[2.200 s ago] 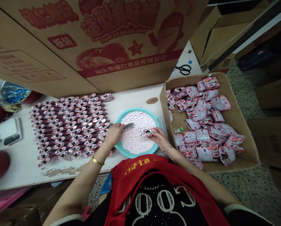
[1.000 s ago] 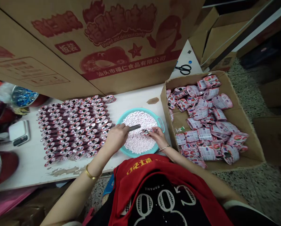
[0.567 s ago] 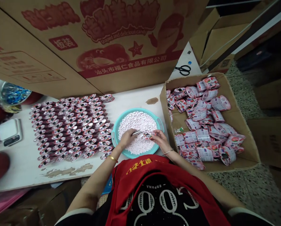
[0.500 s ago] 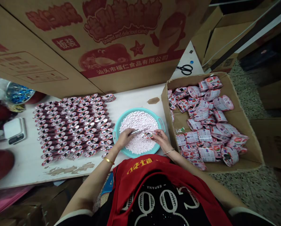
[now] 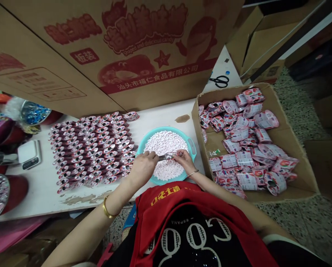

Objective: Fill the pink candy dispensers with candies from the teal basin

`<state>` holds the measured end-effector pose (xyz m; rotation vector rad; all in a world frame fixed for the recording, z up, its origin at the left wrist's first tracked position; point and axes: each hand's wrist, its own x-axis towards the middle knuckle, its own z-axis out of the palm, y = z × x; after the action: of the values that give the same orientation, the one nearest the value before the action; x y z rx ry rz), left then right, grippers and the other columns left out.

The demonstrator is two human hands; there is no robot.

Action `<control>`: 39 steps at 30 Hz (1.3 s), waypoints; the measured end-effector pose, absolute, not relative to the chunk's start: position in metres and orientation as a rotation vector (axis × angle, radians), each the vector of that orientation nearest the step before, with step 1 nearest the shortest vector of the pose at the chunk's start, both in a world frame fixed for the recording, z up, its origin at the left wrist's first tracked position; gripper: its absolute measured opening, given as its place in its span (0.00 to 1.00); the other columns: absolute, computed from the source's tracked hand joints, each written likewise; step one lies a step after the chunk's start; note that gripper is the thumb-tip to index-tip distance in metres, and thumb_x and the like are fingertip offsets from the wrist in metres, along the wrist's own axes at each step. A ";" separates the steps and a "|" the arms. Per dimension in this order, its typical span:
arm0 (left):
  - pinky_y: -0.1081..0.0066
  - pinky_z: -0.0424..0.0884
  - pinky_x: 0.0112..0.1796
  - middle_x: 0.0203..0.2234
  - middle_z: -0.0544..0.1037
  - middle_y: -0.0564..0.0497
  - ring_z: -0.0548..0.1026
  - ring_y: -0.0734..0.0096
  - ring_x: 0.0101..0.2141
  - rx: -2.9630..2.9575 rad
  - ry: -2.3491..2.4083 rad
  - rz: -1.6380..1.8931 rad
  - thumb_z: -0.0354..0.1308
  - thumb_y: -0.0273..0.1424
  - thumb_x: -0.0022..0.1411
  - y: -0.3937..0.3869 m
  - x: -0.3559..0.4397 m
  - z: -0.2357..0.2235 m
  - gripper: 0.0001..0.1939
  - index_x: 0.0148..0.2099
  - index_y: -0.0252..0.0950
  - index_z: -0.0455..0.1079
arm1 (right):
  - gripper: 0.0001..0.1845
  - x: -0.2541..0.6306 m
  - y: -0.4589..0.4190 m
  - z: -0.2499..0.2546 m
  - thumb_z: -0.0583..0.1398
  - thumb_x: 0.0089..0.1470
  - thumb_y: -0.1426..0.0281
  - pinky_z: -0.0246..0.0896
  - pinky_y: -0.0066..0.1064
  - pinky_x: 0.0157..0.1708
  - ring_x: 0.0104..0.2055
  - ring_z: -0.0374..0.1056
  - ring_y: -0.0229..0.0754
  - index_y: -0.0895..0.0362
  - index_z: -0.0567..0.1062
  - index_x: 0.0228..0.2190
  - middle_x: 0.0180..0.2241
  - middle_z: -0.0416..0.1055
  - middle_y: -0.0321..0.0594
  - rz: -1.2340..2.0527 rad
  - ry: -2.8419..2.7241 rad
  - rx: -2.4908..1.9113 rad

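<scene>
A teal basin (image 5: 193,145) full of small pink-white candies (image 5: 166,142) sits on the white table (image 5: 32,193) in front of me. My left hand (image 5: 143,167) is closed on a small metal spoon (image 5: 163,157) over the candies. My right hand (image 5: 184,161) pinches a small pink pouch (image 5: 175,154) at the spoon's tip, above the basin. To the left lie several neat rows of filled pink pouches (image 5: 93,148). An open cardboard box (image 5: 294,137) on the right holds several loose pink pouches (image 5: 243,137).
A big printed carton (image 5: 127,52) stands behind the table. Black scissors (image 5: 219,80) lie at the back right. A small white scale (image 5: 29,154) and red bowls (image 5: 5,193) sit at the left. Speckled floor shows on the right.
My left hand dipped into the candies and came back up to the pouch with the spoon. My right hand stayed over the basin holding the pouch.
</scene>
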<state>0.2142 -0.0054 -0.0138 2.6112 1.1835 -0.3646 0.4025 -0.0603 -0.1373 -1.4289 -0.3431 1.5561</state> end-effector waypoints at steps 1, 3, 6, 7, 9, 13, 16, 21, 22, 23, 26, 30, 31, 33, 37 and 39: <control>0.65 0.66 0.32 0.33 0.73 0.43 0.72 0.61 0.35 2.614 1.208 -0.381 0.48 0.23 0.63 -0.006 0.216 -0.010 0.11 0.36 0.35 0.72 | 0.27 0.403 -0.061 -0.138 0.72 0.30 0.59 0.63 0.27 0.31 0.29 0.63 0.34 0.52 0.69 0.32 0.28 0.65 0.29 1.555 -0.346 -1.430; 0.65 0.65 0.31 0.32 0.73 0.44 0.72 0.62 0.34 2.566 1.276 -0.372 0.49 0.25 0.63 -0.003 0.212 -0.006 0.10 0.36 0.35 0.72 | 0.26 0.406 -0.062 -0.141 0.72 0.30 0.61 0.63 0.27 0.30 0.29 0.63 0.34 0.52 0.69 0.33 0.27 0.65 0.28 1.570 -0.339 -1.419; 0.68 0.66 0.32 0.34 0.73 0.47 0.72 0.65 0.34 2.379 1.385 -0.214 0.50 0.34 0.65 0.003 0.199 -0.014 0.10 0.41 0.38 0.71 | 0.24 0.411 -0.061 -0.143 0.71 0.31 0.64 0.65 0.28 0.33 0.29 0.66 0.34 0.52 0.69 0.32 0.27 0.67 0.27 1.635 -0.231 -1.363; 0.68 0.67 0.33 0.35 0.73 0.48 0.73 0.66 0.34 2.304 1.402 -0.133 0.51 0.36 0.65 0.005 0.196 -0.021 0.11 0.43 0.38 0.71 | 0.23 0.412 -0.061 -0.143 0.71 0.32 0.65 0.66 0.29 0.35 0.29 0.67 0.34 0.52 0.68 0.32 0.27 0.68 0.27 1.661 -0.175 -1.337; 0.69 0.68 0.35 0.36 0.73 0.48 0.73 0.67 0.35 2.169 1.387 0.044 0.52 0.40 0.64 0.006 0.192 -0.038 0.14 0.46 0.38 0.69 | 0.21 0.413 -0.060 -0.144 0.69 0.33 0.67 0.67 0.32 0.37 0.31 0.69 0.36 0.52 0.67 0.31 0.27 0.70 0.28 1.716 -0.074 -1.285; 0.68 0.69 0.40 0.39 0.72 0.48 0.72 0.66 0.40 2.085 1.192 0.228 0.58 0.41 0.60 -0.004 0.202 -0.070 0.20 0.51 0.38 0.66 | 0.19 0.405 -0.060 -0.145 0.68 0.33 0.68 0.69 0.36 0.36 0.32 0.71 0.40 0.52 0.69 0.30 0.27 0.73 0.31 1.813 -0.045 -1.200; 0.67 0.69 0.39 0.42 0.71 0.47 0.73 0.64 0.40 2.198 1.138 0.059 0.57 0.36 0.60 -0.013 0.217 -0.080 0.19 0.53 0.39 0.64 | 0.15 0.393 -0.058 -0.141 0.68 0.33 0.67 0.69 0.36 0.35 0.31 0.70 0.40 0.54 0.70 0.26 0.25 0.72 0.32 1.847 -0.109 -1.189; 0.68 0.68 0.37 0.38 0.71 0.48 0.72 0.65 0.38 2.309 1.151 0.010 0.52 0.34 0.63 0.001 0.222 -0.074 0.14 0.51 0.39 0.65 | 0.19 0.402 -0.045 -0.108 0.69 0.37 0.63 0.68 0.37 0.38 0.35 0.70 0.41 0.50 0.73 0.35 0.33 0.73 0.34 1.801 -0.343 -1.237; 0.68 0.68 0.37 0.38 0.71 0.48 0.72 0.66 0.38 2.303 1.175 0.066 0.53 0.35 0.63 0.009 0.219 -0.072 0.14 0.51 0.39 0.65 | 0.21 0.412 -0.040 -0.099 0.69 0.38 0.61 0.68 0.37 0.38 0.36 0.70 0.41 0.49 0.72 0.37 0.37 0.73 0.35 1.716 -0.467 -1.302; 0.69 0.68 0.37 0.38 0.71 0.48 0.72 0.66 0.38 2.291 1.213 0.128 0.53 0.35 0.63 0.019 0.215 -0.072 0.15 0.51 0.39 0.64 | 0.22 0.426 -0.035 -0.091 0.68 0.39 0.60 0.68 0.36 0.38 0.37 0.70 0.41 0.49 0.72 0.39 0.40 0.72 0.37 1.578 -0.600 -1.391; 0.69 0.67 0.38 0.38 0.72 0.48 0.71 0.66 0.38 2.252 1.367 0.284 0.54 0.36 0.62 0.055 0.199 -0.079 0.17 0.52 0.38 0.64 | 0.22 0.481 -0.018 -0.083 0.64 0.47 0.56 0.66 0.36 0.40 0.38 0.68 0.42 0.51 0.71 0.43 0.43 0.70 0.42 0.973 -0.902 -1.709; 0.69 0.66 0.38 0.39 0.73 0.47 0.72 0.64 0.39 2.235 1.633 0.240 0.54 0.38 0.62 0.115 0.168 -0.106 0.16 0.50 0.38 0.67 | 0.30 0.547 0.008 -0.120 0.62 0.46 0.49 0.65 0.40 0.37 0.36 0.68 0.48 0.58 0.71 0.43 0.37 0.72 0.48 0.651 -1.114 -2.160; 0.69 0.66 0.38 0.40 0.74 0.46 0.72 0.63 0.40 2.235 1.686 0.177 0.54 0.38 0.62 0.129 0.159 -0.114 0.15 0.49 0.39 0.67 | 0.30 0.557 0.013 -0.133 0.62 0.45 0.48 0.64 0.41 0.36 0.35 0.69 0.49 0.58 0.72 0.41 0.34 0.73 0.49 0.676 -1.174 -2.267; 0.69 0.65 0.37 0.42 0.74 0.45 0.73 0.61 0.41 2.242 1.752 0.037 0.54 0.38 0.62 0.155 0.142 -0.130 0.15 0.49 0.39 0.68 | 0.25 0.569 0.022 -0.158 0.59 0.47 0.47 0.63 0.41 0.35 0.33 0.70 0.50 0.56 0.74 0.35 0.29 0.74 0.48 0.808 -1.289 -2.430; 0.69 0.64 0.37 0.45 0.74 0.43 0.72 0.59 0.43 2.259 1.827 -0.137 0.53 0.38 0.62 0.192 0.116 -0.155 0.17 0.51 0.38 0.67 | 0.23 0.576 0.030 -0.187 0.54 0.52 0.49 0.60 0.40 0.33 0.32 0.72 0.52 0.55 0.75 0.25 0.26 0.74 0.51 1.056 -1.382 -2.539; 0.69 0.64 0.37 0.47 0.72 0.41 0.72 0.58 0.44 2.242 1.881 -0.175 0.51 0.38 0.63 0.203 0.108 -0.163 0.18 0.52 0.37 0.67 | 0.19 0.576 0.030 -0.190 0.59 0.47 0.52 0.61 0.39 0.32 0.30 0.71 0.51 0.55 0.75 0.23 0.24 0.74 0.48 1.007 -1.368 -2.523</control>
<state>0.1081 0.2032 -0.1628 2.2418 1.8807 -0.1746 0.5759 0.0302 -0.1901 -2.5229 -1.3682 1.0068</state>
